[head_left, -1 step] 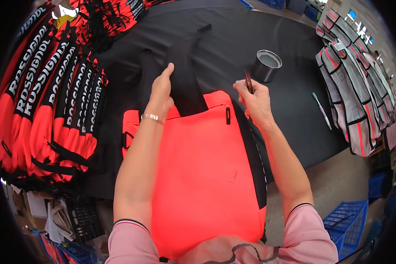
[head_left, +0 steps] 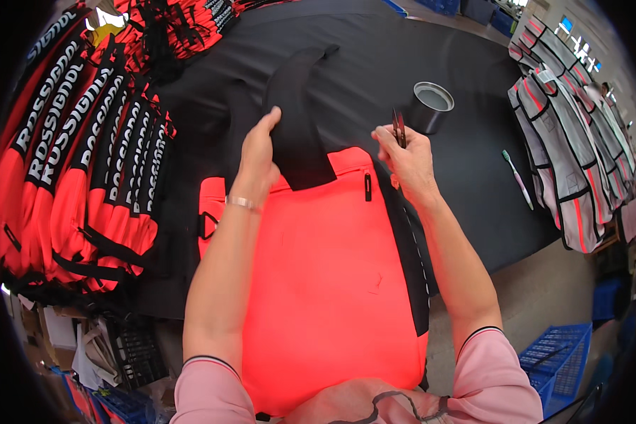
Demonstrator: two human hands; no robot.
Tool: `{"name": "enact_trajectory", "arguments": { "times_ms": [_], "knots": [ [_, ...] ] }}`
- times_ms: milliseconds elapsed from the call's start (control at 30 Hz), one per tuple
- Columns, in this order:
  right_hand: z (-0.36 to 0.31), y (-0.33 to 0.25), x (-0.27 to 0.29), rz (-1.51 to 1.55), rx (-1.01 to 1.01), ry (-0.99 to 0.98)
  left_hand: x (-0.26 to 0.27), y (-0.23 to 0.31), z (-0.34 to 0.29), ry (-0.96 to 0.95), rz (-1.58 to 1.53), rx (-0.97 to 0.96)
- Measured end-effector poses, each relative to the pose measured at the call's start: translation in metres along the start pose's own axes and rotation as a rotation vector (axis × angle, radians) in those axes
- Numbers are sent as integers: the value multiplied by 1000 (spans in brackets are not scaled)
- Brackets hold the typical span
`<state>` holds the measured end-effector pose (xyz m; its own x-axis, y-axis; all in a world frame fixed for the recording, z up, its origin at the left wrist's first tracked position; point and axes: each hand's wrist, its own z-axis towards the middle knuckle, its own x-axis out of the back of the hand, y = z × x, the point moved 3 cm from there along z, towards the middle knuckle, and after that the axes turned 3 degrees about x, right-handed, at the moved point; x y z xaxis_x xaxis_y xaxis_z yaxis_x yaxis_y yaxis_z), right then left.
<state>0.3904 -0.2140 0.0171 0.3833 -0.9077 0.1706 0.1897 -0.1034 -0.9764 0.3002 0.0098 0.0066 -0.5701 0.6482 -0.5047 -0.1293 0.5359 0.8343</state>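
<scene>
A bright red-orange backpack (head_left: 318, 283) lies flat before me, its top edge pointing away. Two black shoulder straps (head_left: 293, 92) stretch from that edge over the table. My left hand (head_left: 260, 152) rests edge-on against the longer strap, fingers stretched out and pointing away; its palm side is partly hidden. Beyond the bag's upper right corner, my right hand (head_left: 411, 159) is closed around dark thread snips (head_left: 400, 131), their blades pointing away from me. A short black zipper pull (head_left: 367, 187) hangs near that corner.
On the black-covered table (head_left: 374, 63) stands a dark round tin (head_left: 431, 106), with a toothbrush (head_left: 518, 179) to its right. Red-and-black backpacks (head_left: 85, 169) are stacked at left. Grey pieces with black edging (head_left: 569, 148) hang at right, above a blue crate (head_left: 562, 360).
The longer strap's far end has shifted slightly, and its curve looks fuller. My left hand has moved down a little; my right hand stays nearly in place with the snips.
</scene>
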Motion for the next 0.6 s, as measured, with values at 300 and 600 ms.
{"name": "enact_trajectory", "arguments": {
  "times_ms": [300, 600],
  "knots": [
    [-43, -36, -54, 206, 90, -76, 39, -69, -137, -228, 455, -58],
    [-164, -32, -46, 76, 144, -308, -41, 26, -161, -321, 595, -192]
  ]
}}
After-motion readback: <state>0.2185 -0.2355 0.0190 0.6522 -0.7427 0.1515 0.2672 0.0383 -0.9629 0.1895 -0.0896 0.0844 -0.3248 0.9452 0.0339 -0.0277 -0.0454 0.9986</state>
